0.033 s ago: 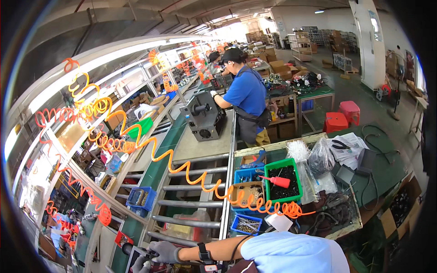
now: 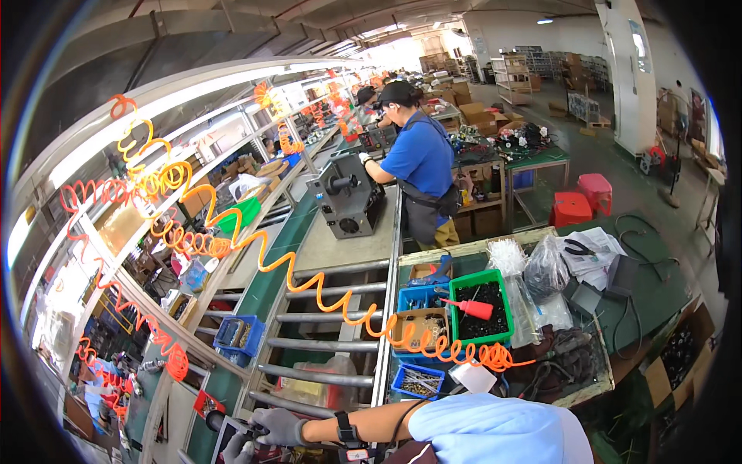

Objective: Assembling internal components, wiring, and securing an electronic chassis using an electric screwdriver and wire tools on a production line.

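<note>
My right hand (image 2: 280, 427) wears a grey glove and reaches in at the lower edge, its fingers curled round a small dark part I cannot make out. Just left of it and lower, my left hand (image 2: 236, 448), gloved in grey too, is bent at the same spot and partly cut off by the frame. Both are against a grey-framed machine casing (image 2: 221, 433) on the roller line, with a round black part (image 2: 214, 421) at its upper corner. A black band (image 2: 347, 430) circles my right wrist.
Metal rollers (image 2: 317, 374) run ahead. On the right bench stand a green bin (image 2: 482, 330) of black parts, a red-handled tool (image 2: 473, 309) and a blue tray (image 2: 418, 381) of screws. An orange coiled hose (image 2: 340, 304) hangs across. A co-worker (image 2: 418, 155) handles a dark machine (image 2: 345, 196).
My left hand has shifted very slightly beside the casing. Otherwise the scene looks the same.
</note>
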A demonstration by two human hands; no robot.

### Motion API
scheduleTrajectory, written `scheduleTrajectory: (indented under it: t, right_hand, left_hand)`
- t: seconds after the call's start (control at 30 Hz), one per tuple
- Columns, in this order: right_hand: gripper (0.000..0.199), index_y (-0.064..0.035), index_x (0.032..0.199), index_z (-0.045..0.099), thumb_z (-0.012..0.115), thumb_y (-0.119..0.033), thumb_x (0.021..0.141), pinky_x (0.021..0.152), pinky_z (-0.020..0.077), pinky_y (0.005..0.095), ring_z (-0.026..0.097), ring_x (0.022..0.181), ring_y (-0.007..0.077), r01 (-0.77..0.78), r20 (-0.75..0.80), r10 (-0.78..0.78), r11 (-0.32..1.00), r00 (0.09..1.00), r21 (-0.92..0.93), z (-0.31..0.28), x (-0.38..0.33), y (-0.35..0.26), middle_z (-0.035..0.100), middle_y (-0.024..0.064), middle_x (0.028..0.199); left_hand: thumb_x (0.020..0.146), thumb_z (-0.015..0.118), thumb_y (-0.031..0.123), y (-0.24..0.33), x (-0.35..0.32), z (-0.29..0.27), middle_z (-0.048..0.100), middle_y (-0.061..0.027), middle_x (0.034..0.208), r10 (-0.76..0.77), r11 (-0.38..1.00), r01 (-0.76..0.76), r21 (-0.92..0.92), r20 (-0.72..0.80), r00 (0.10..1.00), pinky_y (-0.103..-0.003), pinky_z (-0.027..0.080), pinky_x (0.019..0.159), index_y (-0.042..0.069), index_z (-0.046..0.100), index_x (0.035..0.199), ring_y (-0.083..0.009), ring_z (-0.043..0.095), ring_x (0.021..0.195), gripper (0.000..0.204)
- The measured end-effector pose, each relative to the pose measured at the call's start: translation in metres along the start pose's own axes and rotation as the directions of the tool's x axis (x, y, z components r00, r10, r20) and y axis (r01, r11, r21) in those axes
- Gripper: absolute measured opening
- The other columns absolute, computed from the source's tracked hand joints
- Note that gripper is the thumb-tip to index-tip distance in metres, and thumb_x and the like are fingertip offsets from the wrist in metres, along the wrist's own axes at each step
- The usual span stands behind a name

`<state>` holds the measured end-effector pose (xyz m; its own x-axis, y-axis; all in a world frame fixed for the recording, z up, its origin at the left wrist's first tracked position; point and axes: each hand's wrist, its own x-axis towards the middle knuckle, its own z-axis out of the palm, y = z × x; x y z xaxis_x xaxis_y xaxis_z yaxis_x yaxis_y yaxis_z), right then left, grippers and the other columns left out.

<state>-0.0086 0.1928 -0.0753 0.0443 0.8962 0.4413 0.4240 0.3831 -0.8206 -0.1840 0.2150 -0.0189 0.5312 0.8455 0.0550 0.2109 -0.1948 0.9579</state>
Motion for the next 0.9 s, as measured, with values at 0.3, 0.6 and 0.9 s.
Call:
scheduleTrajectory:
  t: [0.3,0.6,0.9]
  right_hand:
    - [0.035,-0.0031,0.095,0.056,0.066,-0.026,0.071,0.073,0.0466,0.0389,0.058,0.083,0.0336,0.264,-0.129,-0.266,0.964,0.955,-0.035,-0.01,-0.002,-0.01,0.059,0.0186,0.087]
    - [0.039,-0.0015,0.103,0.06,0.07,-0.015,0.068,0.063,0.0495,0.0265,0.06,0.066,0.013,0.109,-0.136,-0.109,0.994,0.985,-0.007,0.02,0.004,0.005,0.062,0.007,0.08]
    - [0.035,-0.0018,0.098,0.059,0.07,-0.014,0.067,0.06,0.0486,0.0261,0.058,0.062,0.0122,0.071,-0.192,-0.078,0.996,0.978,-0.046,0.027,0.0,0.0,0.058,0.0062,0.075]
  left_hand:
    - [0.077,0.056,0.005,0.02,0.009,0.022,0.061,-0.0083,0.09,0.124,0.94,-0.17,-0.294,-0.17,0.978,-0.032,0.05,0.067,-0.001,0.057,0.101,-0.0202,0.06,0.083,0.024]
    - [0.091,0.049,0.026,0.001,0.018,-0.006,0.06,-0.0036,0.088,-0.186,0.886,0.057,-0.46,-0.24,0.953,-0.025,0.043,0.069,0.005,0.05,0.115,-0.0098,0.054,0.075,0.032]
    - [0.09,0.052,0.03,0.005,0.025,0.008,0.055,-0.0085,0.098,0.1,0.995,-0.101,0.006,-0.217,0.971,-0.028,0.043,0.076,0.002,0.044,0.124,-0.0132,0.051,0.089,0.045]
